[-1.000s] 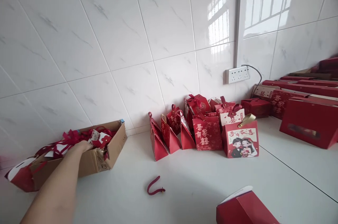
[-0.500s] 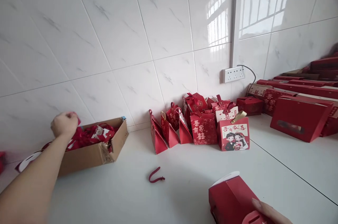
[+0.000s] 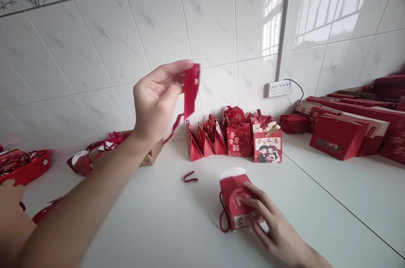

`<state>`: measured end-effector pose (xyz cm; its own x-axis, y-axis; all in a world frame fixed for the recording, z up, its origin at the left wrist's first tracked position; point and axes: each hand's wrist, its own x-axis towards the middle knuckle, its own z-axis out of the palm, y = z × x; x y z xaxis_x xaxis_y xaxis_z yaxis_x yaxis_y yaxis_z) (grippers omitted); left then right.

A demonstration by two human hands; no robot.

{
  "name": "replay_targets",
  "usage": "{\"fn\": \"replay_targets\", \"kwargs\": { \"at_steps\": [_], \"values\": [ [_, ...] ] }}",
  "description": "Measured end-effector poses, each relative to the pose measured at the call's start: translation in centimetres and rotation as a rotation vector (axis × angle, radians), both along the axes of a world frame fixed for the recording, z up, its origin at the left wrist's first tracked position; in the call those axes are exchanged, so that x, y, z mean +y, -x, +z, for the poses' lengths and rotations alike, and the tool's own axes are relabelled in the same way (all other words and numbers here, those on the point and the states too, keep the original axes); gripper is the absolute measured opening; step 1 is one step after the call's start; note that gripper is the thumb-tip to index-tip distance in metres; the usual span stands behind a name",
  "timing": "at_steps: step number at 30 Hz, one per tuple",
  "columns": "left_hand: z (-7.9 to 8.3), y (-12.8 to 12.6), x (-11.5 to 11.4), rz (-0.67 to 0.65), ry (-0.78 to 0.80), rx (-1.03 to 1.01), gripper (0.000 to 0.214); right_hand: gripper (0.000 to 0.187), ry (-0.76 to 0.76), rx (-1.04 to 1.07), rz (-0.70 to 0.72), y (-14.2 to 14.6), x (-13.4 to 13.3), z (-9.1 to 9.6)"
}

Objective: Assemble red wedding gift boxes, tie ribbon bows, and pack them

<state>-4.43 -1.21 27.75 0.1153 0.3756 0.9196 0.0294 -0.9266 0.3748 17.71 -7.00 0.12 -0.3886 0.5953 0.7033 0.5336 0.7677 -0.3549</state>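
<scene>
My left hand is raised in front of the wall, fingers closed around the edge of a flat red tag. A thin red ribbon trails below that hand. Lower right, my right hand grips a red gift box that has a white rounded flap at its far end. A dark red cord loop hangs from the box's left side. On the counter beyond it lies a short dark red strap, bent in a curve.
Several finished-looking red gift boxes stand along the wall. More red boxes are stacked at right, below a socket strip. At left are a cardboard box, partly behind my left arm, and a red basket of small packets.
My left hand has come up and right from the cardboard box, now with the red tag in it. The gift box and my right hand have shifted left, fuller in view.
</scene>
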Motion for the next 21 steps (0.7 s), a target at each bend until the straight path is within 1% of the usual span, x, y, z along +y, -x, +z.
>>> {"fn": "replay_targets", "kwargs": {
  "at_steps": [2, 3, 4, 5, 6, 7, 8, 9, 11, 12, 13, 14, 16, 17, 19, 20, 21],
  "values": [
    [-1.3, -2.4, -3.5, -0.074, 0.025, 0.070, 0.034, 0.033, -0.010, 0.069, 0.033, 0.1, 0.3, 1.6],
    [-2.1, -3.3, -4.8, -0.077, 0.101, 0.125, 0.033, 0.035, -0.005, 0.144, 0.028, 0.0, 0.5, 2.6],
    [-3.1, -3.9, -5.8, -0.085, 0.178, 0.176, 0.029, 0.038, -0.025, 0.236, 0.019, -0.3, 0.7, 3.9],
    [-4.1, -4.4, -6.3, -0.095, 0.252, 0.225, 0.023, 0.046, -0.025, 0.324, 0.029, -0.5, 0.7, 5.3],
    [-5.1, -4.7, -6.6, -0.101, 0.314, 0.264, 0.016, 0.051, 0.014, 0.410, 0.076, -0.8, 0.8, 6.7],
    [-6.1, -5.0, -6.7, -0.106, 0.362, 0.288, 0.010, 0.057, 0.082, 0.470, 0.155, -1.0, 0.8, 8.1],
    [-7.1, -5.2, -6.6, -0.108, 0.399, 0.293, 0.006, 0.062, 0.180, 0.516, 0.244, -1.1, 0.7, 9.4],
    [-7.9, -5.4, -6.4, -0.104, 0.426, 0.276, 0.007, 0.057, 0.303, 0.558, 0.323, -1.2, 0.5, 10.4],
    [-9.2, -5.7, -5.8, -0.115, 0.471, 0.182, 0.014, 0.036, 0.568, 0.565, 0.489, -1.2, -0.1, 11.7],
    [-9.5, -5.8, -5.5, -0.137, 0.489, 0.109, 0.016, 0.033, 0.684, 0.557, 0.549, -1.2, -0.5, 11.9],
    [-9.7, -5.8, -5.3, -0.168, 0.503, 0.024, 0.017, 0.037, 0.772, 0.544, 0.585, -1.3, -1.1, 11.9],
    [-9.6, -5.8, -5.1, -0.200, 0.519, -0.066, 0.016, 0.042, 0.835, 0.527, 0.592, -1.6, -1.9, 11.6],
    [-9.1, -5.6, -4.9, -0.241, 0.542, -0.263, 0.014, 0.049, 0.905, 0.476, 0.555, -2.3, -3.7, 10.9],
    [-8.7, -5.4, -4.9, -0.239, 0.545, -0.369, 0.015, 0.051, 0.938, 0.416, 0.530, -2.7, -4.7, 10.4],
    [-7.8, -4.7, -5.1, -0.206, 0.533, -0.583, 0.024, 0.052, 1.007, 0.226, 0.509, -3.7, -6.7, 9.5],
    [-7.4, -4.3, -5.2, -0.187, 0.521, -0.673, 0.031, 0.050, 1.011, 0.106, 0.493, -4.1, -7.7, 9.0],
    [-7.0, -3.7, -5.3, -0.177, 0.505, -0.741, 0.038, 0.047, 0.979, -0.010, 0.468, -4.5, -8.5, 8.5]
  ]
}}
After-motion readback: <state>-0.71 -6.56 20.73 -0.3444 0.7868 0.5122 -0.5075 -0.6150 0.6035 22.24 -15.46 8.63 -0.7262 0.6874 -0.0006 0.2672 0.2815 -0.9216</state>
